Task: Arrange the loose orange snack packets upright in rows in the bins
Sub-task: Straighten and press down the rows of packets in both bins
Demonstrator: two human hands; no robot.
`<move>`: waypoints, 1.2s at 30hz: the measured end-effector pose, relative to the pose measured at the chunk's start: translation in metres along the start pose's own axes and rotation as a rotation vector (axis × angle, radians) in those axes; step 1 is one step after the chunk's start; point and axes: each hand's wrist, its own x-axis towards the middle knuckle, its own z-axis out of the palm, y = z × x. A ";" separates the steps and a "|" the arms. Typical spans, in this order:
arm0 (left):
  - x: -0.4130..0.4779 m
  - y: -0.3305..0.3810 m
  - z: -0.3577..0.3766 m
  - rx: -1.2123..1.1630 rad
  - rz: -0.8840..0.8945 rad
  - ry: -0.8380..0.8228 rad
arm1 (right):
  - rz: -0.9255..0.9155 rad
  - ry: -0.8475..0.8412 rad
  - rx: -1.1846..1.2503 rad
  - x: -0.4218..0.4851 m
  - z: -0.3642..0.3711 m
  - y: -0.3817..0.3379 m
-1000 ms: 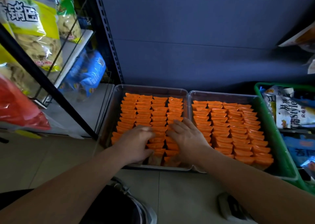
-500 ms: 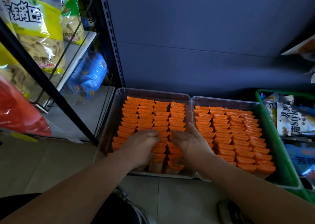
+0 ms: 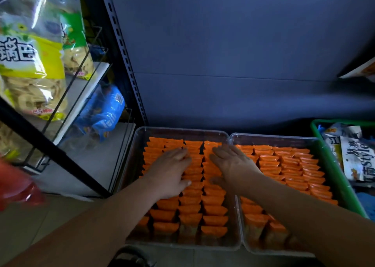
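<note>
1. Head view: I see the left hand (image 3: 170, 175) and right hand (image 3: 233, 165) lying flat, fingers straight, on the orange packets (image 3: 203, 203) in the left bin (image 3: 182, 129).
2. I judge this is row-levelling: I'd press lightly and evenly so nothing tips.
3. Packets sit directly beneath both palms, filling the left bin; more stand in the right bin (image 3: 274, 137) just beside it.
</note>
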 end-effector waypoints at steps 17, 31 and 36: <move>0.040 -0.014 0.006 0.078 -0.008 -0.014 | -0.004 -0.021 -0.085 0.036 0.003 0.014; 0.000 -0.058 -0.016 -0.164 -0.039 0.152 | 0.015 0.023 0.085 0.038 -0.007 -0.007; -0.040 -0.095 -0.023 0.040 0.035 0.066 | -0.097 -0.029 0.180 0.057 -0.005 -0.043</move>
